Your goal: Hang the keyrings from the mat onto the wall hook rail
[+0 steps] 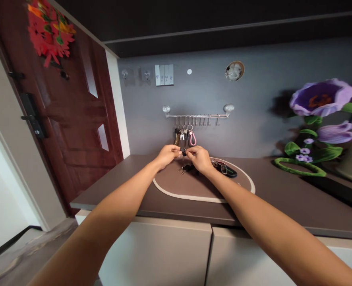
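Observation:
Both hands meet above the back part of a brown oval mat [176,188] with a pale rim. My left hand [167,155] pinches one side of a small dark key [183,151], fingers closed. From the other side my right hand [200,158] holds the same piece between thumb and fingers. Loose keys [187,168] lie on the mat below my right hand. A black key fob [229,171] with other keyrings rests on the mat beyond my right wrist. Behind the hands, several keyrings, one with a pink loop [192,138], hang from a clear hook rail [196,116].
The dark counter [271,198] runs along a grey wall, under a black cabinet [223,24]. Purple flowers [322,99] with a green ring base [298,169] stand at the right. A dark red door [71,111] is at the left.

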Tool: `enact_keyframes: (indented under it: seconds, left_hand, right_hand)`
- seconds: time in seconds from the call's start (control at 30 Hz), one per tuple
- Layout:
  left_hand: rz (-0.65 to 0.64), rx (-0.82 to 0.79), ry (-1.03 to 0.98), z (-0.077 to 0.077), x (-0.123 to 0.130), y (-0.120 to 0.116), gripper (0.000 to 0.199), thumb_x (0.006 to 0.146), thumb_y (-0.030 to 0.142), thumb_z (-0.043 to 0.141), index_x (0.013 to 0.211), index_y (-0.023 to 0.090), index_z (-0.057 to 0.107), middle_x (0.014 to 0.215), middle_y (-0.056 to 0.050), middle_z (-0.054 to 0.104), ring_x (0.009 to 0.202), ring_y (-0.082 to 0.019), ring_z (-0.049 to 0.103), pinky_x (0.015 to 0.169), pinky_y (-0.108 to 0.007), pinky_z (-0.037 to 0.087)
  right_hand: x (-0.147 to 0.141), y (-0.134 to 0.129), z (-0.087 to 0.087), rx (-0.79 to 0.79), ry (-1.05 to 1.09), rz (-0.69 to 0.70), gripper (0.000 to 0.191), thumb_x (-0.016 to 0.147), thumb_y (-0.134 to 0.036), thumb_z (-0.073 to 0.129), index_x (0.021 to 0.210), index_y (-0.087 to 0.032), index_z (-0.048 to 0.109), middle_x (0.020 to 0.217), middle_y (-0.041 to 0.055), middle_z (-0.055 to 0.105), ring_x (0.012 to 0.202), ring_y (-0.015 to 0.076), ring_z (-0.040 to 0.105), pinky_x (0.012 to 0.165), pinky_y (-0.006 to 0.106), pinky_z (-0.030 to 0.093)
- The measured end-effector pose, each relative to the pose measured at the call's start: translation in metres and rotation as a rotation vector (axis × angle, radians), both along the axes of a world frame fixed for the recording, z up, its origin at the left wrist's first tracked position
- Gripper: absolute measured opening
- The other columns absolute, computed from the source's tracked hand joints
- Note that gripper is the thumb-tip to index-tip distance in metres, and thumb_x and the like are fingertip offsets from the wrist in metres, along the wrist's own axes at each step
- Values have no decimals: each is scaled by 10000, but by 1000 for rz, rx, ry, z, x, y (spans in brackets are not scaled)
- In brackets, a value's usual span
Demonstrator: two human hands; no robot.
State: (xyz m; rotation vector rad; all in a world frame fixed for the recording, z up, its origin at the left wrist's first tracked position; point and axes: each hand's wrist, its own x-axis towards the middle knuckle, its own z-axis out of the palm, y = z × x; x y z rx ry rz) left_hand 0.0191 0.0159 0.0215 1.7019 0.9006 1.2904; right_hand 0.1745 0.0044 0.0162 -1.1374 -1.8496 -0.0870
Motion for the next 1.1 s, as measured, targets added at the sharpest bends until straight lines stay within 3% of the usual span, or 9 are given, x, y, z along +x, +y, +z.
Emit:
enact_keyframes:
  seconds: [0.3,0.53,0.83,0.97,1.1]
  left_hand:
    - [14,-188,-169,1,0,2,198,638,69,607,824,98,546,659,-17,594,558,-70,531,588,-222,417]
    - [-60,-265,-151,-4,0,0,160,689,95,592,841,113,545,684,-12,576,571,-55,537,583,-203,426]
    - [-120,-202,-82,-10,7,-2,145,696,131,588,834,114,546,710,-17,576,590,-53,526,571,-189,410]
    - [-54,-112,75,-12,11,-4,106,710,138,542,813,115,555,695,-14,573,566,-56,502,571,-197,400]
    - [79,130,338,-15,9,-3,118,729,198,505,778,120,579,671,-21,582,592,-94,504,602,-227,397]
  right_hand:
    - [3,-1,3,20,83,10,192,742,-254,489,798,-186,659,807,43,607,731,135,539,712,247,402]
    - [4,2,2,-61,272,100,227,730,-326,491,786,-162,638,802,37,627,724,135,547,715,257,406]
    - [7,10,-3,-166,465,258,294,710,-412,505,791,-139,579,783,37,611,710,123,534,723,258,411]
    - [9,9,-4,-173,485,272,317,708,-446,500,767,-141,563,724,22,581,664,115,510,679,252,420]
    - [10,8,-5,-206,550,308,316,713,-458,492,768,-151,536,674,2,537,622,104,497,645,252,444]
